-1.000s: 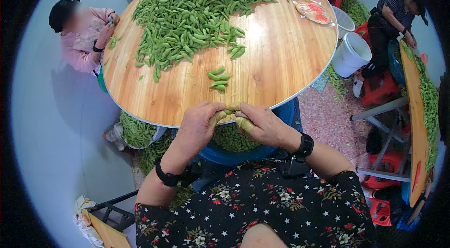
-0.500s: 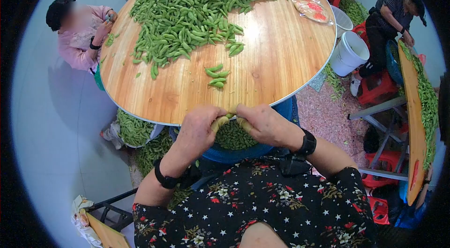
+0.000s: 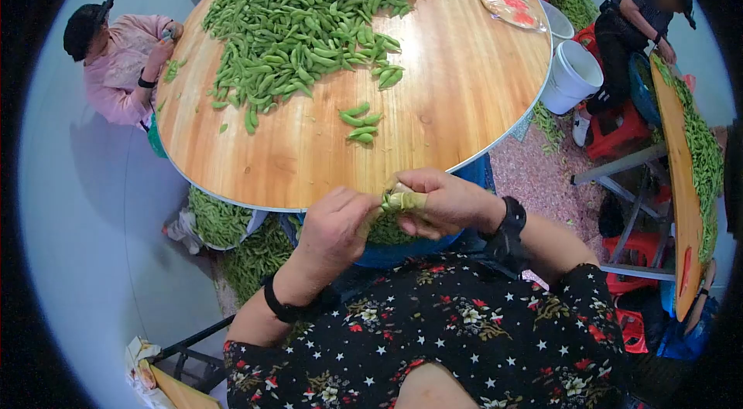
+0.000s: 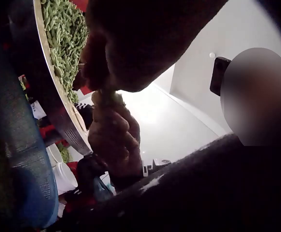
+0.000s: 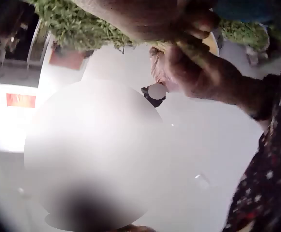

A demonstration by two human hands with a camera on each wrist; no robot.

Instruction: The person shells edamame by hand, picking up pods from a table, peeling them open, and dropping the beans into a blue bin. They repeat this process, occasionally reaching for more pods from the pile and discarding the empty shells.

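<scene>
In the head view, both hands meet over the table's near edge. The left hand (image 3: 333,227) has its fingers curled, and its fingertips pinch the near end of a green soybean pod (image 3: 386,202). From the other side the right hand (image 3: 449,204) grips the same pod, which the fingers mostly hide. Yellowish-green wrapping (image 3: 409,201) covers the right thumb. Beyond the hands, several loose pods (image 3: 361,133) lie on the wooden table (image 3: 433,130). In the left wrist view the right hand (image 4: 115,135) shows dark against a bright wall.
A large heap of pods (image 3: 309,22) covers the table's far side, near a plastic-wrapped packet (image 3: 511,10). Under the near edge stands a blue tub (image 3: 476,173). White buckets (image 3: 573,76) stand at the right. Other people sit left (image 3: 116,61) and right (image 3: 638,14).
The right hand has turned, bringing its wrapped thumb into view on top. The left hand has shifted slightly down, and the two hands sit a little further apart around the pod.
</scene>
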